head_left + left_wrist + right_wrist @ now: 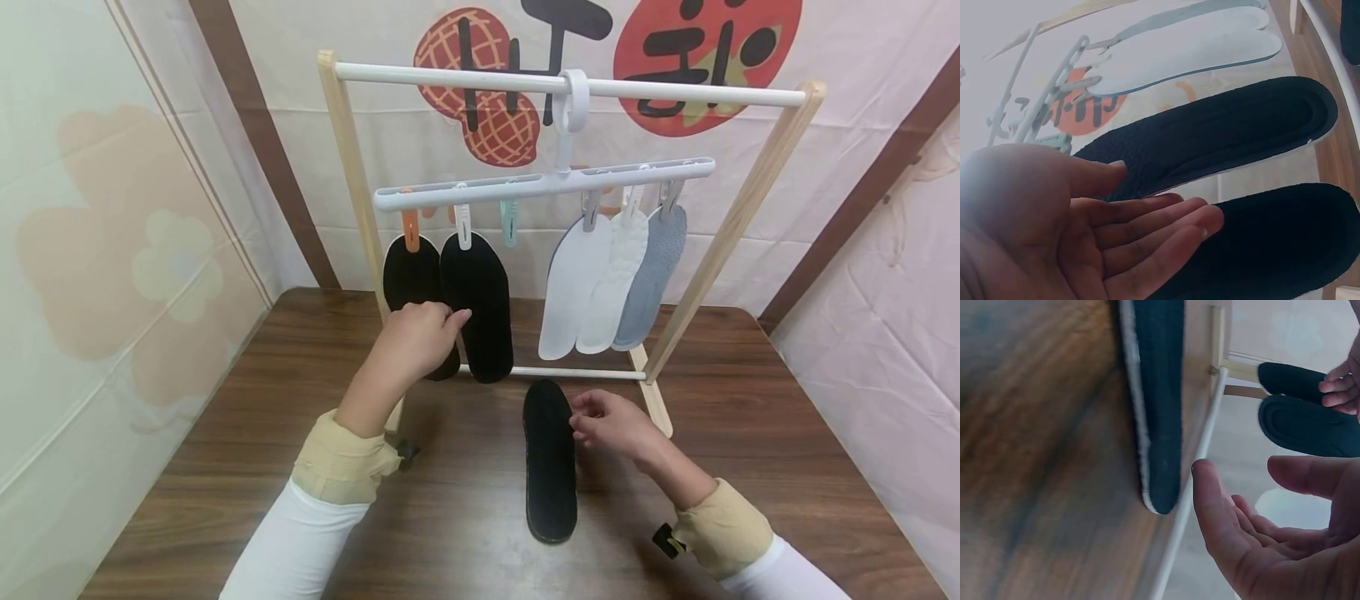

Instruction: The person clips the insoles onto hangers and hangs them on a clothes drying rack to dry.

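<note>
Two black insoles hang at the left of a grey clip hanger [543, 185]: one under an orange clip [411, 231], the other black insole [480, 312] under a white clip [463, 227]. In front of them is my left hand [420, 337], its fingers loosely bent and holding nothing in the left wrist view. A third black insole [550, 462] lies lengthwise on the table. Beside its upper right edge hovers my right hand [611, 423], thumb and fingers apart with nothing between them; in the right wrist view a gap separates the fingers from the insole.
A wooden rack [738, 225] with a white top bar carries the hanger. A mint clip [510, 223] holds nothing. On the right hang two white insoles [573, 287] and a grey insole [652, 275]. Printed cloth stands behind the brown table [300, 467].
</note>
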A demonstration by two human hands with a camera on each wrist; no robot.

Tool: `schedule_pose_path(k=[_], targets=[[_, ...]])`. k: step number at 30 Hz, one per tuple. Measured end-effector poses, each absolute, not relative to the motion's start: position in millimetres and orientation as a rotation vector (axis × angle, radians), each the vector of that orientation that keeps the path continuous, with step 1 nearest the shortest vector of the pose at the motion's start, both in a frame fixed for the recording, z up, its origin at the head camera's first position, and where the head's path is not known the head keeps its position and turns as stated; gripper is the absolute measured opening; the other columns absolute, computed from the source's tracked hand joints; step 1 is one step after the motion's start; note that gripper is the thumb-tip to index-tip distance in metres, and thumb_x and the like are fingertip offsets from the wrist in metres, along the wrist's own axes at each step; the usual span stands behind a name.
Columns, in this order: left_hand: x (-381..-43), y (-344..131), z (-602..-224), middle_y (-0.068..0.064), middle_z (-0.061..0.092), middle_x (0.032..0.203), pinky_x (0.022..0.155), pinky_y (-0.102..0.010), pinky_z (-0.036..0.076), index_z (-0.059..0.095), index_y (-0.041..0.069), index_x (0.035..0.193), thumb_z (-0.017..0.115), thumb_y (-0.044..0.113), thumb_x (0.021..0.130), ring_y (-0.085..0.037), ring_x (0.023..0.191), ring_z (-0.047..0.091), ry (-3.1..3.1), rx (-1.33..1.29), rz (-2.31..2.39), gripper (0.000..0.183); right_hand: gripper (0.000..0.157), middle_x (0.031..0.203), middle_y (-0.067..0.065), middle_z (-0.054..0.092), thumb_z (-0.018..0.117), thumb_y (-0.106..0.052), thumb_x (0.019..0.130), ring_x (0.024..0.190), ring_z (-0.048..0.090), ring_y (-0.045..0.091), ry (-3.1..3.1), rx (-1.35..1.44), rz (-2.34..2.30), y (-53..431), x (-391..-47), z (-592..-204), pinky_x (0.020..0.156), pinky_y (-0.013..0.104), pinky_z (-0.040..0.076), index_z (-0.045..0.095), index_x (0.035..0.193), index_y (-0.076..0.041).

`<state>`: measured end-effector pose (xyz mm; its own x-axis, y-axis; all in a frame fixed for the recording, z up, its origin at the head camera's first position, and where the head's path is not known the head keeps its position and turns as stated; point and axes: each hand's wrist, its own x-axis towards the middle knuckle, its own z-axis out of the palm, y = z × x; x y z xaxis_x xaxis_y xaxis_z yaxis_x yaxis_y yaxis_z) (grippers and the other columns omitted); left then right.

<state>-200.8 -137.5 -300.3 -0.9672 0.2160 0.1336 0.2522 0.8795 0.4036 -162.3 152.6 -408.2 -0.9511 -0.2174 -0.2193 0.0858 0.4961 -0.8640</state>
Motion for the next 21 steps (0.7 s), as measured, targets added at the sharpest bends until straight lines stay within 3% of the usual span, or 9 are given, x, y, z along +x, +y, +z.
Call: schedule_pose_path(k=[5,9,18,21], targets=[[-199,-137,-301,-0.006,0.054,0.064,0.065,-0.04,0.047,0.063,0.008,0.07,0.047,0.036,0.107,-0.027,0.067,0.058,-2.976,-0.376,-0.599,0.049,0.034,0.102,0.015,0.068,0.063,-0.002,0.095,0.083,0.071,0.021,2.439,-0.047,-1.394,153,-159,-419,0.072,0.035,0.059,0.055,0.126,0.011],[-197,-135,-299,-0.007,0.057,0.064,0.065,-0.042,0.048,0.062,0.009,0.067,0.048,0.039,0.107,-0.028,0.067,0.059,-2.982,-0.36,-0.547,0.052,0.032,0.101,0.014,0.069,0.063,-0.002,0.095,0.079,0.069,0.019,2.441,-0.017,-1.379,151,-158,-423,0.07,0.035,0.059,0.056,0.124,0.01],[-192,-128,-291,-0.003,0.053,0.059,0.066,-0.04,0.046,0.071,0.01,0.077,0.051,0.038,0.106,-0.028,0.068,0.058,-2.883,-0.403,-0.634,0.045,0.033,0.098,0.012,0.068,0.064,-0.002,0.094,0.073,0.067,0.016,2.435,-0.014,-1.35,151,-154,-429,0.067,0.035,0.059,0.056,0.123,0.011],[-191,-125,-287,-0.003,0.057,0.062,0.067,-0.039,0.046,0.076,0.009,0.089,0.052,0.036,0.106,-0.027,0.068,0.059,-2.826,-0.419,-0.677,0.039,0.032,0.096,0.012,0.068,0.064,-0.002,0.094,0.072,0.067,0.016,2.432,0.012,-1.33,152,-153,-430,0.067,0.034,0.059,0.057,0.123,0.01]])
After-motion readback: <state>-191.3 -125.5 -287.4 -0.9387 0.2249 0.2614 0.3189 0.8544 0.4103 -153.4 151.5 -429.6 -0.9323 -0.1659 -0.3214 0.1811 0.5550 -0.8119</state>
